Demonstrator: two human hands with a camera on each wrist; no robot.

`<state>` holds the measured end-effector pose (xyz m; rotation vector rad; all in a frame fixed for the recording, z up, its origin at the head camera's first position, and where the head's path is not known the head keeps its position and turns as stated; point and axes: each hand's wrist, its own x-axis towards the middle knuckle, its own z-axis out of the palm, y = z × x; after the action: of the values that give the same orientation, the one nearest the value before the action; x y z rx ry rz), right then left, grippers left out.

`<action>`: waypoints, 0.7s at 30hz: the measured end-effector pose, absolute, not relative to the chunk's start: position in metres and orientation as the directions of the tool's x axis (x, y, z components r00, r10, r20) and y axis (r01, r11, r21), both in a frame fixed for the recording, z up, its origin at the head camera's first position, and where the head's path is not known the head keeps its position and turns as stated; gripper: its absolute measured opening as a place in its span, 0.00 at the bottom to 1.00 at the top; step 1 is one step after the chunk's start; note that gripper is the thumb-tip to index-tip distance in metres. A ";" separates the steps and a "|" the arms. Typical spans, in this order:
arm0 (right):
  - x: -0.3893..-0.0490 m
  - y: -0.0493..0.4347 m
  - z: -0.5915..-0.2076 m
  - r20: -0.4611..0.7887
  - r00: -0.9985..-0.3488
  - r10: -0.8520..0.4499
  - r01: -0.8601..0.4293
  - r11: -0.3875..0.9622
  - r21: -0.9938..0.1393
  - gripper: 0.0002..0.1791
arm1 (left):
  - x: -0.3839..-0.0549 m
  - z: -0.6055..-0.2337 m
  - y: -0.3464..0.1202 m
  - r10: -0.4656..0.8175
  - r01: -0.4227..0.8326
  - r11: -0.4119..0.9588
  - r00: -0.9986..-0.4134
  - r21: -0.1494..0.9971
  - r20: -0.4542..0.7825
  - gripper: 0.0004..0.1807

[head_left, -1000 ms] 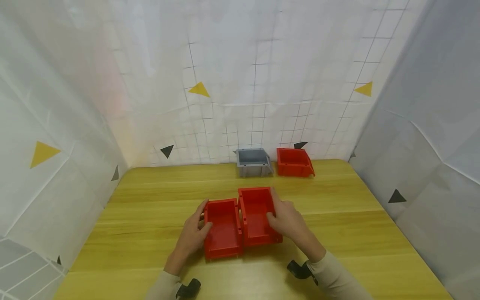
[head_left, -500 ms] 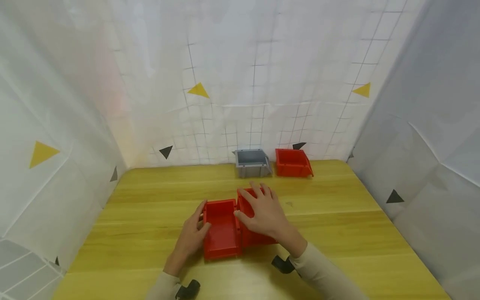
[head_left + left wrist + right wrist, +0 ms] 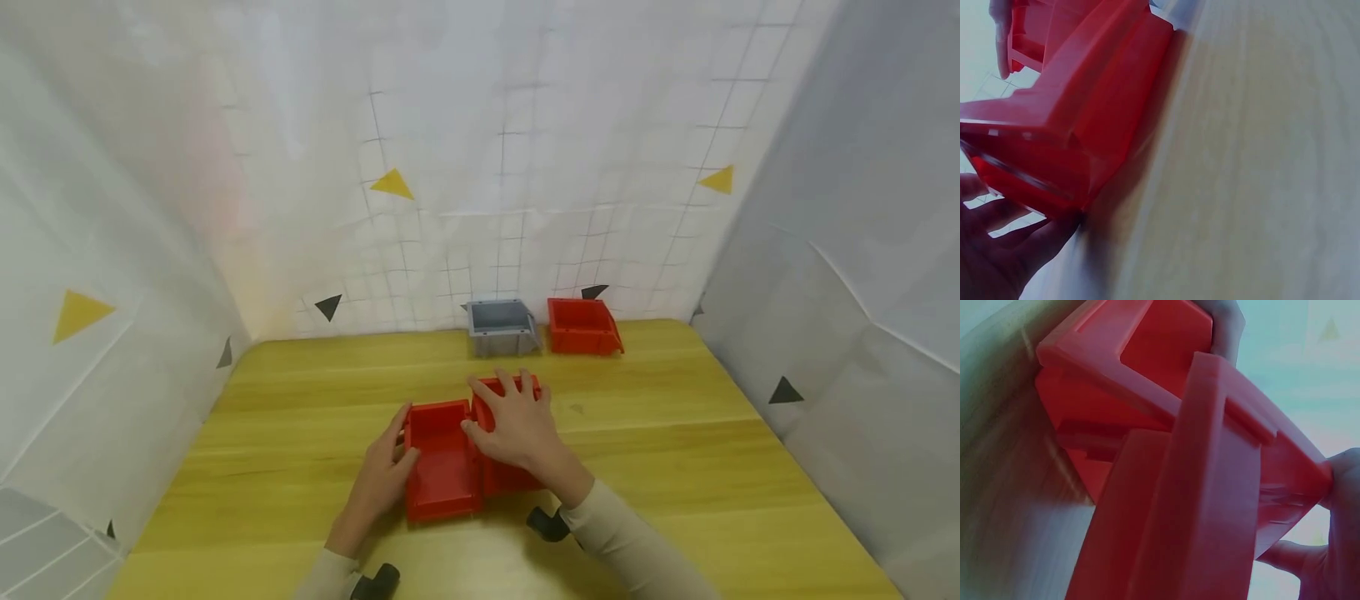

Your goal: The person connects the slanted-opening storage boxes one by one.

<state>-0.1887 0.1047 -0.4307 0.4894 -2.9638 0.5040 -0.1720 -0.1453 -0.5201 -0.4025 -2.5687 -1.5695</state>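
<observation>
Grips left bin (image 3: 444, 475) by its outer side with left hand (image 3: 379, 475), spreads right hand (image 3: 520, 429) unclenched over right bin (image 3: 506, 478) just alongside.

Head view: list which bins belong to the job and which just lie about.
Likely the job:
front left red bin, held by left hand
front right red bin, under right hand

Likely just lying about:
rear gray bin
rear red bin
</observation>
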 end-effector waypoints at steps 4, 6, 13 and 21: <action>-0.189 0.103 -0.431 0.172 -0.938 -0.302 -0.341 0.892 -0.296 0.38 | -0.173 -0.520 -0.146 0.179 0.287 0.427 -0.956 0.858 0.231 0.40; -0.188 0.103 -0.432 0.172 -0.937 -0.303 -0.342 0.895 -0.288 0.38 | -0.174 -0.521 -0.146 0.186 0.292 0.425 -0.955 0.857 0.233 0.41; -0.189 0.100 -0.436 0.188 -0.936 -0.298 -0.341 0.901 -0.269 0.37 | -0.173 -0.521 -0.146 0.188 0.294 0.405 -0.953 0.865 0.236 0.40; -0.188 0.099 -0.436 0.191 -0.936 -0.296 -0.338 0.905 -0.256 0.37 | -0.175 -0.524 -0.147 0.183 0.295 0.411 -0.954 0.863 0.238 0.40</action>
<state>-0.1876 0.0990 -0.4356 0.4891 -2.9217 0.4321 -0.1748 -0.1468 -0.5236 -0.4334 -2.5481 -1.5915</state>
